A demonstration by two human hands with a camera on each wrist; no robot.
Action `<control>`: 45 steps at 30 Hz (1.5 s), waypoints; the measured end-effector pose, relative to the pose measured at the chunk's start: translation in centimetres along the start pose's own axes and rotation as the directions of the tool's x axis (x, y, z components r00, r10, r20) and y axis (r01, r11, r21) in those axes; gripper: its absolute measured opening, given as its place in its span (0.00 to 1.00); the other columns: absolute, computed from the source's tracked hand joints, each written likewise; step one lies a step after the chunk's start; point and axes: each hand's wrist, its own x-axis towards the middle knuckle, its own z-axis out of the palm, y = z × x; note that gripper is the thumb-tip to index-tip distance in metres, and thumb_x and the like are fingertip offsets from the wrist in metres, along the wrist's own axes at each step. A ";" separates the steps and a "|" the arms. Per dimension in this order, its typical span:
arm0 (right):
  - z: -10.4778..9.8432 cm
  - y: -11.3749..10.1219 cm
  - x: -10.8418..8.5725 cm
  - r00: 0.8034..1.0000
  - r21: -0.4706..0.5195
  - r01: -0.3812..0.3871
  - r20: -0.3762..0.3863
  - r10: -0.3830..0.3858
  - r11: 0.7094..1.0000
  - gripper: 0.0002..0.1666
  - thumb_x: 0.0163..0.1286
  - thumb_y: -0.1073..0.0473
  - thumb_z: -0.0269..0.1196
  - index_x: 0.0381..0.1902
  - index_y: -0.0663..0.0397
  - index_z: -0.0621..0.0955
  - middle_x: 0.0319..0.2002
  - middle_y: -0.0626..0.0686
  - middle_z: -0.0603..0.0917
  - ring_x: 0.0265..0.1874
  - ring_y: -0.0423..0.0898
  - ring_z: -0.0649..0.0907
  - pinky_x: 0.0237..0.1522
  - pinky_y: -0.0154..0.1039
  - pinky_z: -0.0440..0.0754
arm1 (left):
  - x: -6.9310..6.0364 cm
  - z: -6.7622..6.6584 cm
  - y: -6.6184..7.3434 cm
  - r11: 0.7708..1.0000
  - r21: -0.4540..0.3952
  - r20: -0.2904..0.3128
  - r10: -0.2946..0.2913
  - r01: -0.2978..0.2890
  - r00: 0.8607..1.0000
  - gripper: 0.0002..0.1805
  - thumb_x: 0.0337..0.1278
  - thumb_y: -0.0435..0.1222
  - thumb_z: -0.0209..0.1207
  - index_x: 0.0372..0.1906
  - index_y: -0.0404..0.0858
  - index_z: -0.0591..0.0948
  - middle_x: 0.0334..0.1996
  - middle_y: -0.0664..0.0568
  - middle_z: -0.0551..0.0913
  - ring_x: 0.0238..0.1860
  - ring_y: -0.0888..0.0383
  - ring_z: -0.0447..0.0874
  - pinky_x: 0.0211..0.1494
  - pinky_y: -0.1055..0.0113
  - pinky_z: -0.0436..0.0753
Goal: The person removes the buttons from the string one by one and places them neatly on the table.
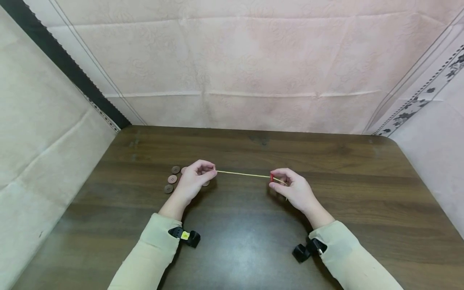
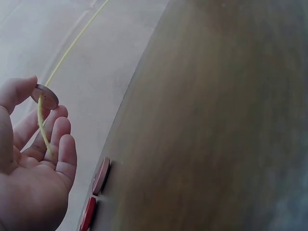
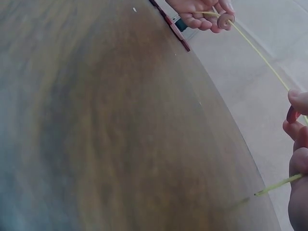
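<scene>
A thin yellow string (image 1: 243, 174) runs nearly straight between the two hands above the table. My left hand (image 1: 192, 181) pinches a pinkish-brown button (image 2: 44, 97) between thumb and fingertips; the string passes through it, and a short tail hangs over the palm. At the string's other side, my right hand (image 1: 295, 192) holds a red button (image 1: 272, 177) on edge between thumb and fingers, the string running through it as well. In the right wrist view the string's loose end (image 3: 276, 185) sticks out below that palm. Part of the right hand is cut off there.
Several loose buttons lie on the brown wooden table (image 1: 232, 241) by the left hand, among them a dark brown button (image 1: 168, 189) and a pink button (image 1: 172, 179). The left hand partly covers some. Pale cloth (image 1: 232, 72) hangs behind the table and at both sides.
</scene>
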 end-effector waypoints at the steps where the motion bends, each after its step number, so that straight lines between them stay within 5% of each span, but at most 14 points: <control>1: 0.0 0.0 0.0 1.000 0.000 -0.003 0.002 0.003 1.000 0.18 0.57 0.57 0.69 0.47 0.49 0.80 0.36 0.51 0.83 0.24 0.44 0.77 0.22 0.36 0.73 | -0.2 0.0 0.3 1.000 -0.003 -0.001 0.005 -0.005 1.000 0.16 0.59 0.32 0.60 0.50 0.27 0.76 0.39 0.47 0.79 0.38 0.56 0.75 0.42 0.56 0.79; 10: 0.0 0.1 -0.2 1.000 0.002 -0.008 0.002 0.007 1.000 0.18 0.57 0.58 0.69 0.47 0.49 0.80 0.37 0.50 0.83 0.23 0.45 0.77 0.20 0.37 0.72 | -0.4 -0.6 0.0 1.000 -0.014 -0.020 0.005 -0.005 1.000 0.15 0.58 0.30 0.59 0.48 0.27 0.76 0.37 0.47 0.79 0.39 0.52 0.75 0.43 0.56 0.78; 21: -0.2 0.3 -0.1 1.000 0.003 -0.008 -0.009 0.008 1.000 0.18 0.57 0.57 0.69 0.46 0.49 0.80 0.38 0.49 0.82 0.26 0.45 0.76 0.23 0.37 0.73 | 0.8 -1.0 -3.2 1.000 -0.002 -0.034 -0.003 0.003 0.999 0.15 0.58 0.36 0.62 0.47 0.34 0.78 0.39 0.47 0.79 0.41 0.53 0.74 0.40 0.68 0.74; 30: -0.3 0.1 -0.1 1.000 0.019 -0.018 -0.006 0.019 1.000 0.19 0.58 0.55 0.69 0.47 0.51 0.80 0.38 0.52 0.82 0.22 0.42 0.75 0.19 0.35 0.72 | 0.7 -1.3 -3.1 0.998 -0.050 -0.036 0.047 -0.049 0.998 0.15 0.57 0.34 0.61 0.46 0.31 0.77 0.37 0.47 0.79 0.37 0.57 0.77 0.40 0.69 0.75; 45: -0.6 0.0 0.0 1.000 0.014 -0.015 -0.011 0.015 1.000 0.19 0.58 0.57 0.68 0.48 0.50 0.80 0.36 0.50 0.82 0.19 0.44 0.75 0.18 0.37 0.72 | 0.4 -2.2 -3.2 0.999 0.003 -0.063 -0.034 0.035 0.997 0.16 0.58 0.37 0.61 0.48 0.34 0.77 0.39 0.48 0.81 0.39 0.59 0.78 0.40 0.65 0.77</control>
